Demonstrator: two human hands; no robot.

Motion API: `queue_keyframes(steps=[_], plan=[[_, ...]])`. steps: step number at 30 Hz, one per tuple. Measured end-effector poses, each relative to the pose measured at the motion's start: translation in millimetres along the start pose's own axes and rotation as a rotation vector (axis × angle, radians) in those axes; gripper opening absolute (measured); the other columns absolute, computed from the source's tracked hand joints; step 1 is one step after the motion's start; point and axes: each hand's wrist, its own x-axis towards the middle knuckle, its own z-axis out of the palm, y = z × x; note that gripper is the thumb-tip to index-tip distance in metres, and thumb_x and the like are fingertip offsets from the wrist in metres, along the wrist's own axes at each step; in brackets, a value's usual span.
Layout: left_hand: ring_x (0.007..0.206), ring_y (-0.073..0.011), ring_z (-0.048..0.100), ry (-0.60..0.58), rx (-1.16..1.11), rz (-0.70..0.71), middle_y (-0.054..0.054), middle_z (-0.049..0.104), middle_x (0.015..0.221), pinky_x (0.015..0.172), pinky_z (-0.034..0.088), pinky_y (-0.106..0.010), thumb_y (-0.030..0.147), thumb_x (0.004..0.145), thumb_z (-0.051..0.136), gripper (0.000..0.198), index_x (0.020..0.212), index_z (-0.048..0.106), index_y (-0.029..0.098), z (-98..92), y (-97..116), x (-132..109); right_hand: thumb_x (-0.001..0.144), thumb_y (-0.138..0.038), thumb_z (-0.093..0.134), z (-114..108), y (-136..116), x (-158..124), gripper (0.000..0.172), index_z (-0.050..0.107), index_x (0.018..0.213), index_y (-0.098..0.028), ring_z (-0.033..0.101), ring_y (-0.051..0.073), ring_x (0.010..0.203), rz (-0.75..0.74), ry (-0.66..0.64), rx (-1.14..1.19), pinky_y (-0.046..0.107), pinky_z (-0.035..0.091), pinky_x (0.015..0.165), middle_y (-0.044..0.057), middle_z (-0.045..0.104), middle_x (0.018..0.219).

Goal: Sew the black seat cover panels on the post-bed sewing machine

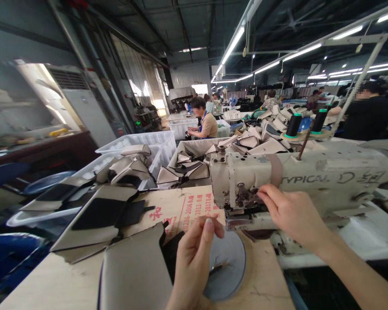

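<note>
A cream sewing machine [310, 172] with "TYPICAL" lettering stands at the right. My right hand [287, 211] reaches to its head, thumb and forefinger pinched together beside the metal parts near the needle; what lies between them is too small to make out. My left hand [197, 254] is raised in front of the machine, thumb pressed on the bent fingers in a pinch; any thread there cannot be made out. Below it lies a round grey dish [229, 267] with a small dark metal tool [218, 267] in it. A beige sewn piece [136, 271] with black edging lies left of that hand.
More beige and black pieces [100, 215] lie at the left of the table. White plastic crates [139, 140] with such pieces stand behind. Black thread spools [293, 125] are mounted above the machine. A co-worker [208, 122] sits farther back.
</note>
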Motion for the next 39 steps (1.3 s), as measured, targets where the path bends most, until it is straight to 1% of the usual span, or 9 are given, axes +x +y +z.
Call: queue_keyframes(steps=[7,14,20,23,26,29,32,36,39], plan=[[0.048,-0.0094,0.043,0.012,-0.062,0.044,0.004,0.047,0.048,0.064,0.042,-0.024,0.037,0.085,0.049,0.026,0.071,0.060,0.017,5.0,6,4,0.092,-0.020,0.042,1,8,8,0.017,0.058,0.085,-0.016,0.055,0.010,0.048,-0.138,0.094,-0.119,0.026,0.027,0.048,0.000,0.062,0.060],[0.043,-0.0055,0.028,0.028,-0.211,-0.060,0.008,0.028,0.048,0.042,0.025,-0.017,0.038,0.087,0.047,0.025,0.076,0.056,0.017,-0.9,-8,12,0.091,-0.021,0.047,7,4,12,0.014,0.058,0.085,-0.016,0.053,0.009,0.048,-0.138,0.173,-0.170,0.026,0.029,0.051,-0.001,0.062,0.062],[0.051,-0.0092,0.038,-0.042,0.094,-0.092,0.006,0.040,0.057,0.049,0.030,-0.019,0.037,0.081,0.055,0.031,0.107,0.055,0.021,-6.2,-25,22,0.091,-0.021,0.046,4,14,11,0.016,0.060,0.086,-0.016,0.058,0.011,0.057,-0.223,0.103,-0.123,0.027,0.032,0.053,0.004,0.066,0.072],[0.055,-0.0110,0.042,-0.149,0.316,-0.023,0.003,0.045,0.059,0.053,0.032,-0.021,0.034,0.079,0.057,0.016,0.075,0.064,0.021,-7.2,-29,28,0.092,-0.028,0.045,2,18,-5,0.018,0.060,0.088,-0.018,0.057,0.011,0.051,-0.139,0.003,-0.035,0.026,0.032,0.050,0.002,0.066,0.070],[0.070,-0.0148,0.051,-0.115,0.316,0.117,-0.003,0.055,0.071,0.063,0.037,-0.022,0.031,0.080,0.056,0.031,0.051,0.056,0.019,-3.7,-25,29,0.092,-0.035,0.040,-3,17,-9,0.025,0.061,0.088,-0.021,0.057,0.013,0.049,0.015,-0.212,0.162,0.025,0.033,0.049,-0.001,0.063,0.061],[0.100,-0.0199,0.051,-0.021,0.061,0.163,-0.006,0.060,0.100,0.084,0.039,-0.025,0.031,0.083,0.053,0.029,0.058,0.062,0.019,5.1,-20,29,0.091,-0.035,0.040,-9,15,1,0.026,0.063,0.088,-0.023,0.057,0.014,0.056,0.156,-0.451,0.501,0.023,0.035,0.051,-0.001,0.061,0.063],[0.113,-0.0204,0.048,0.038,-0.250,0.074,-0.005,0.059,0.112,0.097,0.034,-0.029,0.033,0.085,0.051,0.026,0.069,0.065,0.019,15.9,-23,29,0.087,-0.037,0.046,-10,15,12,0.026,0.064,0.088,-0.019,0.043,0.010,0.045,0.401,-0.590,0.990,0.020,0.027,0.042,-0.004,0.046,0.050],[0.106,-0.0165,0.054,0.114,-0.508,0.003,-0.002,0.066,0.098,0.098,0.036,-0.028,0.031,0.082,0.057,0.017,0.074,0.066,0.020,23.4,-30,32,0.080,-0.039,0.056,-1,11,15,0.028,0.062,0.086,-0.012,0.012,0.004,0.038,0.749,-0.606,1.605,0.019,0.009,0.038,-0.011,0.019,0.043],[0.096,-0.0144,0.058,0.126,-0.627,0.025,0.000,0.066,0.084,0.095,0.041,-0.029,0.027,0.080,0.059,0.011,0.076,0.067,0.020,19.7,-32,35,0.076,-0.035,0.062,5,5,15,0.025,0.061,0.083,-0.011,0.008,0.002,0.037,0.847,-0.547,1.825,0.018,0.008,0.037,-0.013,0.016,0.041]])
